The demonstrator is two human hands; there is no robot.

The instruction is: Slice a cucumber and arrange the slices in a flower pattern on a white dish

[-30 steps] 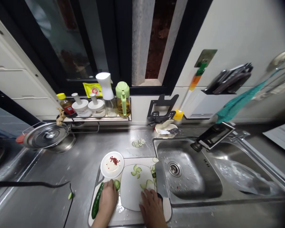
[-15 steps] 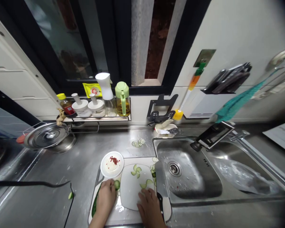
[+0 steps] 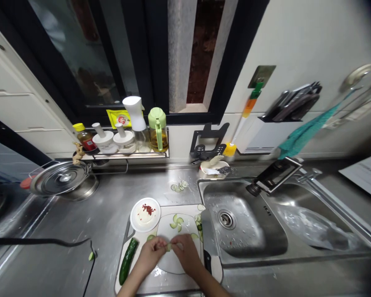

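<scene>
Pinching cucumber slice above plate middle.

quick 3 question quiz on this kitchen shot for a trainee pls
1. True or false: the whole cucumber lies to the right of the white plate.
2. What do the left hand and the right hand pinch between them over the plate?
A. a cucumber slice
B. a cleaver
C. a bottle
3. Fill in: the small round dish with red bits sits at the far ___ corner of the cutting board.

Key: 1 false, it lies to the left; 2 A; 3 left.
</scene>
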